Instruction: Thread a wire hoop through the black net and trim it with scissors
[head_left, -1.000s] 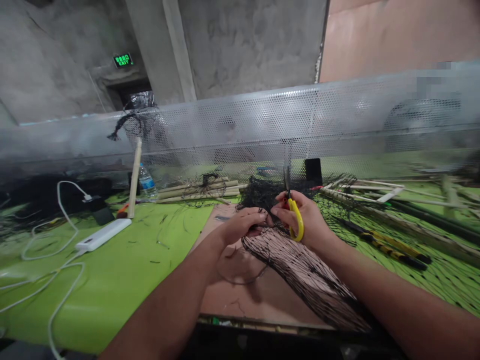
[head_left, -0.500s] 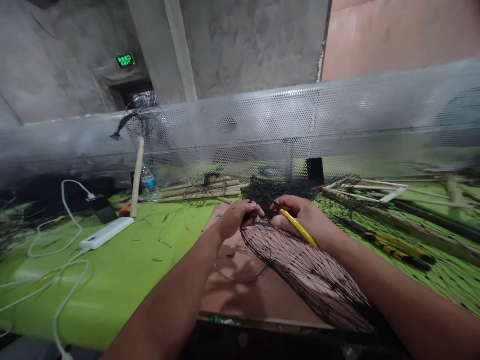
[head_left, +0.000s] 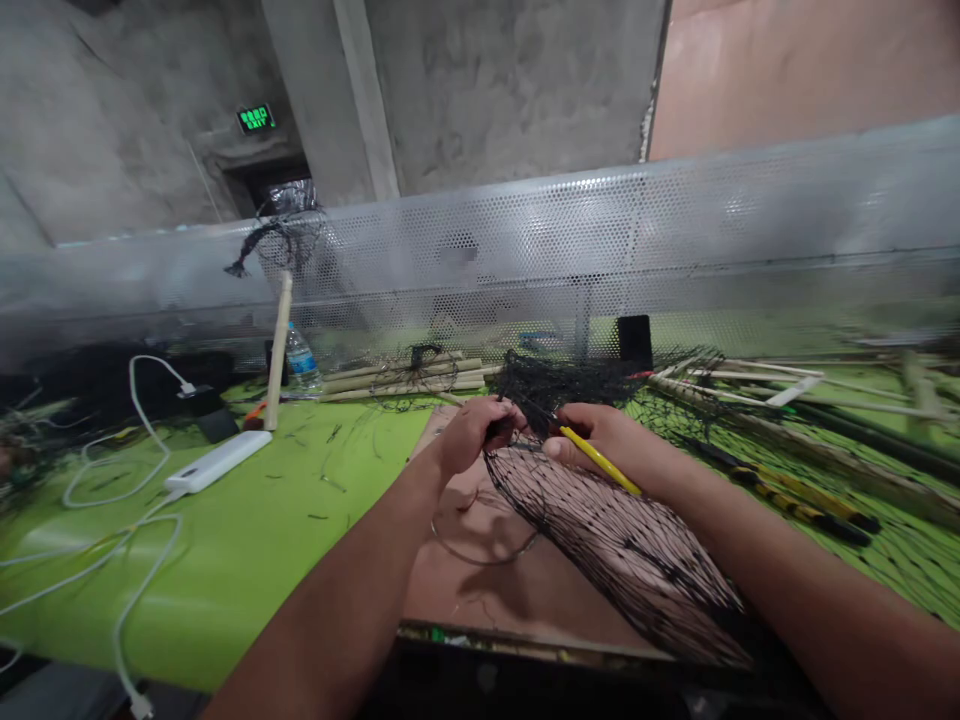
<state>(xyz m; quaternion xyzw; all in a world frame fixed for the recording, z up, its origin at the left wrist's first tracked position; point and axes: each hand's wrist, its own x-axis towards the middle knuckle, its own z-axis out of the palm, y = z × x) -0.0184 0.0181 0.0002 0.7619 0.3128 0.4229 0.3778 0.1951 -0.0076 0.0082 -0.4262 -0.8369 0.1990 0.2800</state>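
Black net is pinched in the nearly closed left hand, and yellow scissors are gripped in the curled right hand, their blades hidden at the mesh between the hands. The net lies on a brown board below the hands. A white power bank is seen left of the hands on a green table, with bamboo sticks beyond.

Green work table, long, littered with black cord scraps. Near left: white power bank, white charging cable. Far left: plastic water bottle, bundled bamboo sticks. Centre: brown cardboard sheet under black netting. Right: loose sticks, yellow-and-black handled tool.
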